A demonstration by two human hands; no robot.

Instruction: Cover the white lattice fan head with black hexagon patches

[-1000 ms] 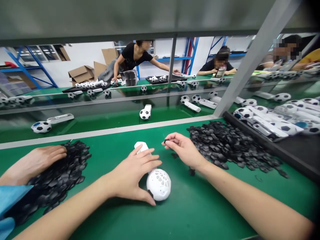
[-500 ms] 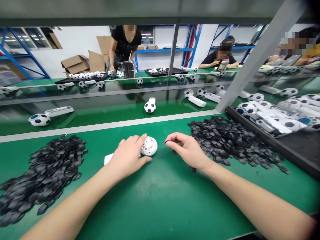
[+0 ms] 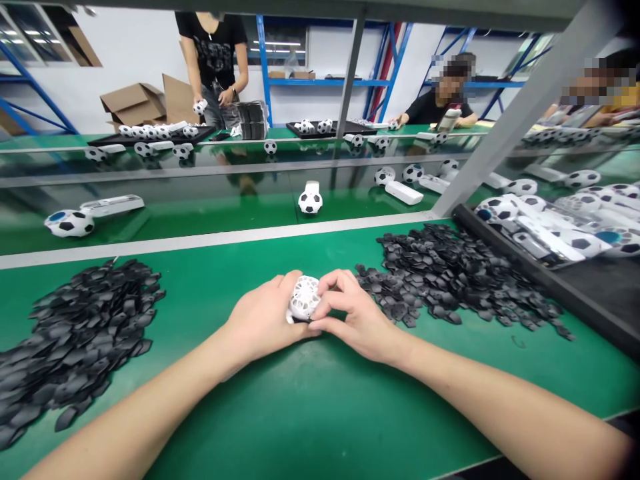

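White ball shell [image 3: 305, 297]: left hand [image 3: 265, 317] fingers curled around it, right hand [image 3: 350, 313] fingertips pinched narrow against its side.

Your bare forearms angle in from both lower corners. Left hand [image 3: 267, 313] curls, thumb low, gripping; right hand [image 3: 350, 313] bends inward, thumb and fingers together, its fingertips meeting your left thumb. Both wrists fairly straight.
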